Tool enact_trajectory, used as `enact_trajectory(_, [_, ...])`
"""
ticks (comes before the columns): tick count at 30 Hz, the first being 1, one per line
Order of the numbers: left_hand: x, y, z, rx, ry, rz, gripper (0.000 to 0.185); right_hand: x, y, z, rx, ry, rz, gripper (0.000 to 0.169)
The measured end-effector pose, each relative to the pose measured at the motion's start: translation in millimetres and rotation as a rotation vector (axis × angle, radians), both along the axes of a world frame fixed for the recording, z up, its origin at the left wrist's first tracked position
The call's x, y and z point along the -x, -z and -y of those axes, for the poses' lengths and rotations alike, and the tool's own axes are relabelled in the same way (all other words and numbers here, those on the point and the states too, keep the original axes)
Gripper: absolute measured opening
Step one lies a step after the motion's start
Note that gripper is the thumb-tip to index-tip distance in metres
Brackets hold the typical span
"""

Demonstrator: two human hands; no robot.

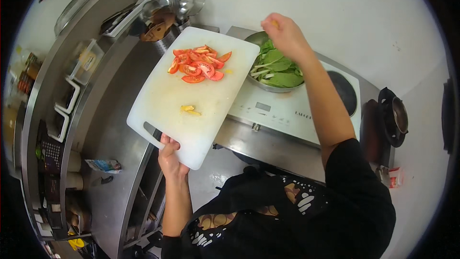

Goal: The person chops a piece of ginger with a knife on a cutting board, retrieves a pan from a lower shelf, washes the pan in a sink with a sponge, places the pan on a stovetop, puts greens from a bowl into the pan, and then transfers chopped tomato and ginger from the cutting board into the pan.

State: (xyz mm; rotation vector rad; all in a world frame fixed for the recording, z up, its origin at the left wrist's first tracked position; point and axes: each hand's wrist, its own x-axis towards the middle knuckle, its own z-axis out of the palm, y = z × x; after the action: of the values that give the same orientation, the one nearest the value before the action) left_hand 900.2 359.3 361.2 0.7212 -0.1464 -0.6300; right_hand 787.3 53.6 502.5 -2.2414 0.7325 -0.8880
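Observation:
My left hand [172,156] grips a white plastic cutting board [158,97] at its handle slot, holding it up over the gap between counter and cooktop. Sliced tomato wedges [199,64] lie toward the board's far end, and a few yellowish pieces, perhaps ginger, [190,110] lie nearer the handle. My right hand [284,34] is raised above a metal pan [275,89], its fingers closed on a small yellowish piece. Leafy greens [280,64] with pale stems fill the pan, which stands on a white electric cooktop [276,109]. The board hides part of the cooktop.
Steel utensil holders [167,43] with ladles and wooden spatulas stand beyond the board. A steel counter [115,115] with a small packet [104,166] and shelves of containers lie at left. A dark round pan-like item [393,117] is right of the cooktop, near the wall.

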Motion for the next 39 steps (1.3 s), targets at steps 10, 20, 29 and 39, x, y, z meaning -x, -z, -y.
enact_trajectory(10, [-15, 14, 9, -0.087, 0.047, 0.029, 0.056, 8, 56, 117, 0.001, 0.032, -0.287, 0.025])
enact_trajectory(20, [-18, 15, 7, -0.043, 0.188, 0.074, 0.058, -24, 21, 59, 0.063, -0.343, -0.313, 0.049])
enact_trajectory(29, [-7, 0, 42, -0.004, 0.286, 0.109, 0.061, -81, 50, -40, 0.36, -0.24, -0.579, 0.075])
enact_trajectory(39, [-13, -10, 85, -0.012, 0.216, 0.088, 0.052, -64, 54, 74, 0.398, -0.209, -0.475, 0.026])
